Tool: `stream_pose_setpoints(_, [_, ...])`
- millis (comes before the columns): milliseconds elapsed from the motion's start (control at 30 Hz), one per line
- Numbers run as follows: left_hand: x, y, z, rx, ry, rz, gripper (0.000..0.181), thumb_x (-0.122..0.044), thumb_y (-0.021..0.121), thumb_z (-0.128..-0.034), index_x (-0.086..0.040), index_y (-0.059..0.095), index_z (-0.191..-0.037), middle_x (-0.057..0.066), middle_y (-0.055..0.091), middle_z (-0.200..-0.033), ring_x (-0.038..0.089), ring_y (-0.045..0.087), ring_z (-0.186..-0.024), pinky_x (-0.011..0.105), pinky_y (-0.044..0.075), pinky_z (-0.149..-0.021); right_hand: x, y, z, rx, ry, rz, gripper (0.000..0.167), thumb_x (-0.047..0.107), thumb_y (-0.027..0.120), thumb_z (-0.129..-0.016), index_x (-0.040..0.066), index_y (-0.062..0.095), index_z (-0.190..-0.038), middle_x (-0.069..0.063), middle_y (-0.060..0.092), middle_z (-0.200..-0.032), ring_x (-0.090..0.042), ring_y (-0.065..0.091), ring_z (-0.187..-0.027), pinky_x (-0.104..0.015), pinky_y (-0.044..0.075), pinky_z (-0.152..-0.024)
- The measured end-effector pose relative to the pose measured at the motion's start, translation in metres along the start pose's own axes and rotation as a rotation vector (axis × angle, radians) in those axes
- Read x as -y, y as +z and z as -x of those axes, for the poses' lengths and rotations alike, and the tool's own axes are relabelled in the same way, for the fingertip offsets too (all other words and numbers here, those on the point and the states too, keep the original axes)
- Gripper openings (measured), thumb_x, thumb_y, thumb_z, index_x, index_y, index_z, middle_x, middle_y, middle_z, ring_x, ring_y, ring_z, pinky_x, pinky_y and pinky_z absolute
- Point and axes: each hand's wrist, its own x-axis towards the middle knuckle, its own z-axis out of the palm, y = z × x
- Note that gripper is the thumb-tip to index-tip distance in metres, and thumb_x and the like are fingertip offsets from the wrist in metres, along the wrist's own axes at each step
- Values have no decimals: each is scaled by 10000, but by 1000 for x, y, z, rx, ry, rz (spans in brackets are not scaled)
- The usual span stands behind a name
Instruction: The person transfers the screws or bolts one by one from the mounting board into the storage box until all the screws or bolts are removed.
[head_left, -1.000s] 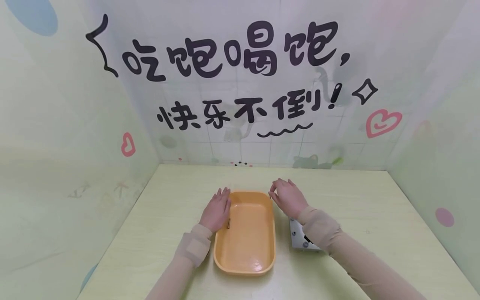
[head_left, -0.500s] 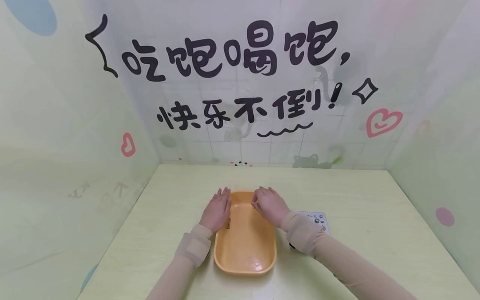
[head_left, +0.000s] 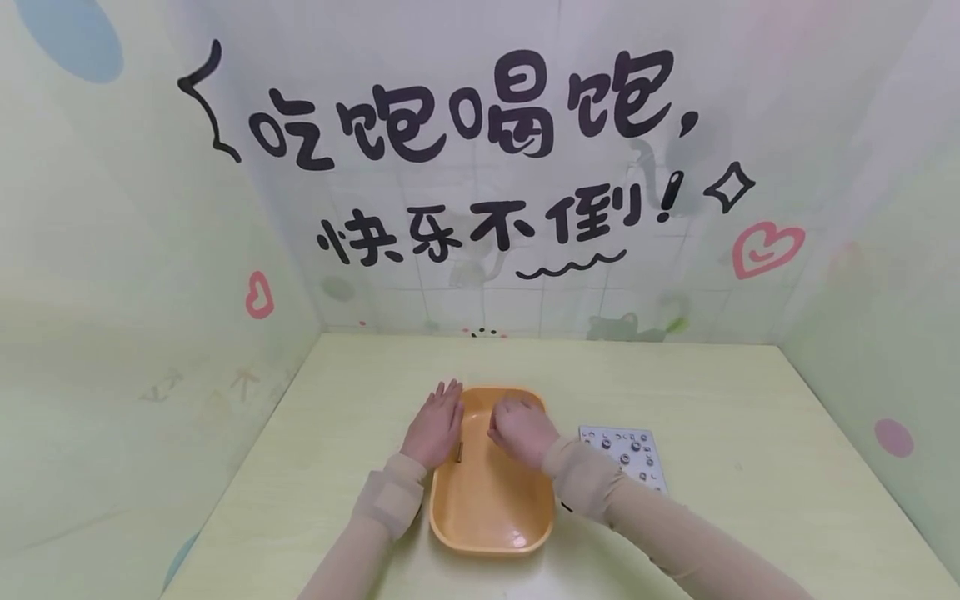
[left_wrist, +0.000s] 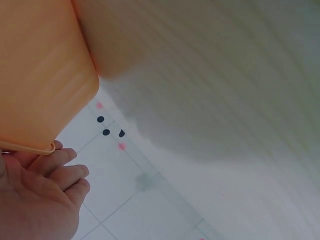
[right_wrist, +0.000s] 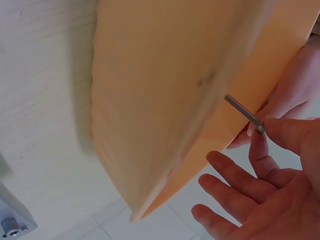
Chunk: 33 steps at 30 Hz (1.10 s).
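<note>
An orange rectangular tray stands on the table between the hands. My left hand rests along its left rim with fingers straight; in the left wrist view the fingers touch the rim's corner. Over the tray's far right part, my right hand pinches a small metal screw between thumb and index finger, head end at the fingertips. The other fingers of that hand are spread in the right wrist view. Another thin metal screw-like piece lies inside the tray by the left hand.
To the right of the tray sits a grey metal block with several bolts and holes on top, partly covered by the right sleeve. Printed wall panels enclose the pale wooden table at the back and sides.
My right hand has moved left from beyond the tray's right rim to above its inside, uncovering more of the metal block. The left hand has stayed on the rim.
</note>
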Motion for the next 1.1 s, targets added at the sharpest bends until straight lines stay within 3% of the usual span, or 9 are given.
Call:
stream_pose_setpoints(133, [0,0,1,-2,4,-6,476,-221,363,-1078,74,419,-1447,229,400,-1526,413,331,-1440,515,262,-1218,4,2,0,71,11,5,159,246,659,-959,103,637,-893,-6,632,-839,-172,640,-831,-378,559,-922])
stream_pose_setpoints(433, [-2,0,1,-4,2,-9,475,-218,368,-1076,76,421,-1446,230,402,-1524,413,335,-1438,515,262,-1218,7,5,2,60,-25,26,156,228,671,-949,100,635,-868,-9,634,-809,-158,642,-779,-326,573,-823])
stream_pose_setpoints(667, [-2,-1,0,-8,4,-10,466,-205,370,-1075,75,425,-1444,230,409,-1520,411,339,-1437,510,265,-1218,5,11,2,133,20,-16,150,227,645,-967,82,642,-926,-28,671,-866,-183,671,-867,-390,559,-951])
stream_pose_setpoints(967, [-2,-1,0,-1,-3,-11,459,-193,377,-1072,76,429,-1441,228,416,-1517,410,342,-1437,508,266,-1218,4,13,2,118,10,-31,138,211,651,-962,85,647,-905,-20,674,-846,-168,672,-837,-397,567,-939])
stream_pose_setpoints(1100, [-3,-1,0,-1,-5,-2,463,-201,372,-1075,71,425,-1446,222,409,-1522,404,334,-1442,503,260,-1222,4,13,2,97,7,-45,134,205,649,-963,80,652,-912,-20,675,-843,-163,668,-809,-351,579,-875])
